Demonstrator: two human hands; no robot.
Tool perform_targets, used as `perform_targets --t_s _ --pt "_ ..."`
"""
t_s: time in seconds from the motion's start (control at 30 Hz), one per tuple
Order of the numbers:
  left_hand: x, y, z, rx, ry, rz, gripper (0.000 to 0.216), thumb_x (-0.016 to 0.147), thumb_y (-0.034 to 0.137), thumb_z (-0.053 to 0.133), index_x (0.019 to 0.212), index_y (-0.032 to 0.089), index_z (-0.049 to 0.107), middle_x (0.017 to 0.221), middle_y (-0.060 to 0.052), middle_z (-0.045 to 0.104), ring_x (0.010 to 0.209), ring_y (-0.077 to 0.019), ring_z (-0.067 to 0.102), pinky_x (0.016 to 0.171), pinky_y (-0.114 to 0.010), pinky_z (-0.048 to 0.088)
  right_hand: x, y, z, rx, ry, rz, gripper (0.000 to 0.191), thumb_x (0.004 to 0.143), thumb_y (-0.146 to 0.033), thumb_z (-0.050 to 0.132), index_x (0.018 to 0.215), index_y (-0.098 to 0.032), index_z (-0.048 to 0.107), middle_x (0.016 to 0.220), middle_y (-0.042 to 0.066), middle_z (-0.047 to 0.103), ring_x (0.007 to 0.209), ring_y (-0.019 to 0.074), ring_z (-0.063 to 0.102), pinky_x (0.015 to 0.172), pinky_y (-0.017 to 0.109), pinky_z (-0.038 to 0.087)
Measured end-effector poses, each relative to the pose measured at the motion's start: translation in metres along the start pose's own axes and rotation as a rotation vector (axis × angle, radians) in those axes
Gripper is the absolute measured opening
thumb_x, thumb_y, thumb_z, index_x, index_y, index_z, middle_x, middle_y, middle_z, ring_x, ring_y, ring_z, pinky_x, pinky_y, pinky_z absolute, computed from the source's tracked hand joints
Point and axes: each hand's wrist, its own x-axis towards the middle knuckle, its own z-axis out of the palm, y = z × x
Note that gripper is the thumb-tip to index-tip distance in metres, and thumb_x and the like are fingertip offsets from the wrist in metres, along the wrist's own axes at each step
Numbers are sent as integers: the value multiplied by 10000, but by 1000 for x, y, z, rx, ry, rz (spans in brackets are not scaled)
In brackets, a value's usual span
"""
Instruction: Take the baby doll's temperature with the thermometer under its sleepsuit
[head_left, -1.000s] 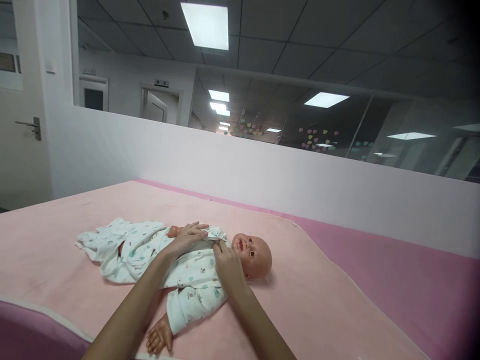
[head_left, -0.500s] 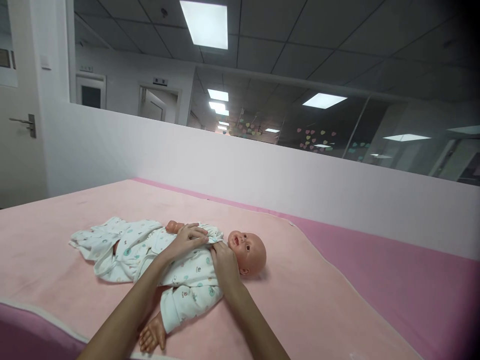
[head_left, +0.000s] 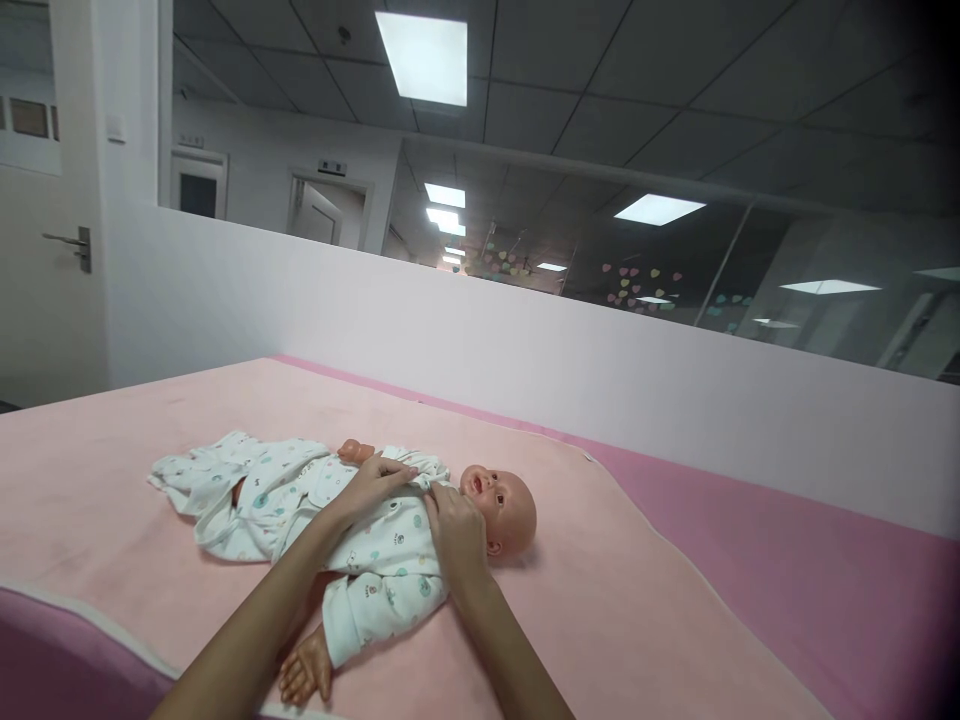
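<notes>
A: Where is the baby doll (head_left: 514,512)?

B: On its back on the pink sheet (head_left: 637,610), head towards the sheet's right edge, legs towards the left. The near sleeve (head_left: 390,605) points at the near edge, and the vinyl hand (head_left: 307,668) at its end lies just beside the white piping there.

A: And the person's hands?

B: Both are at the chest, on the printed romper (head_left: 401,540). The left hand (head_left: 375,482) lies over the front with its fingers stretched out; whether thumb and finger nip the cloth, B cannot tell. The right hand (head_left: 454,518) bends its fingers into the fabric just below the doll's chin. That looks like a pinch, but the tips are hidden.

A: What would make this good work?

B: The person seems to be handling the layers at the chest, so the left palm does best as a light anchor, keeping the fabric flat while the right fingertips do the fine part.

A: Any risk?

B: Tugging from the neck side could bunch the collar or roll the doll. Short, level movements along the cloth would probably be kinder, with the right wrist held clear of the head.
</notes>
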Motion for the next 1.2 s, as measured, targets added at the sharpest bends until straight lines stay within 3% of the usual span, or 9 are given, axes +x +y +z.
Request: perform_targets --t_s 0.2,0.4,0.5,0.6,0.67,0.77,0.93,1.03,1.2 --pt "0 1 1 -116 -39 -39 449 737 520 531 518 130 498 521 25 392 529 -94 368 513 -236 282 6 -1 9 -62 43 55 198 796 -57 429 697 -188 540 597 -3 589 533 137 531 499 253 292" --pt "-1 1 0 -39 -34 -19 417 765 483 512 552 129 571 523 14 462 548 -110 424 520 -235 304 10 1 -5 199 252 82 173 773 -93 428 722 -177 569 654 3 606 624 125 549 603 228 388" --pt "-3 0 1 86 -26 15 349 770 443 518 650 143 649 638 -20 603 636 -151 526 592 -259 387 13 8 -21 316 427 150 117 751 -141 476 718 -172 585 658 4 604 620 121 540 604 230 416" --pt "-7 4 4 305 -43 155 238 763 383 542 700 203 684 774 -18 674 775 -187 580 809 -356 409 16 17 -37 417 538 260 96 735 -168 509 716 -167 603 663 10 607 606 118 544 565 221 437" --pt "-10 8 6 492 20 291 173 758 353 558 710 247 687 780 3 682 831 -197 580 942 -449 317 17 21 -44 475 589 321 85 728 -194 538 718 -165 617 688 19 617 637 129 564 593 233 464" --pt "-15 13 9 718 237 516 142 759 315 570 838 259 673 779 0 675 811 -187 576 1000 -509 230 17 24 -51 605 632 424 104 728 -238 571 751 -155 630 736 36 628 683 144 590 638 256 494" --pt "-19 15 8 844 445 843 235 754 234 589 987 212 608 762 -3 663 702 -143 578 949 -429 343 15 20 -50 895 655 674 209 719 -322 612 798 -130 631 713 48 640 631 152 611 610 275 517" --pt "-18 12 7 860 560 924 206 762 158 587 961 209 597 732 14 662 669 -120 581 902 -380 387 14 16 -47 945 642 661 217 713 -329 628 802 -132 634 716 51 649 641 161 621 630 294 522" --pt "-16 10 5 838 717 918 216 776 119 575 978 196 581 783 -9 659 717 -127 590 857 -351 419 13 7 -45 996 626 531 168 751 -301 597 794 -142 623 656 28 639 583 146 612 597 288 525"
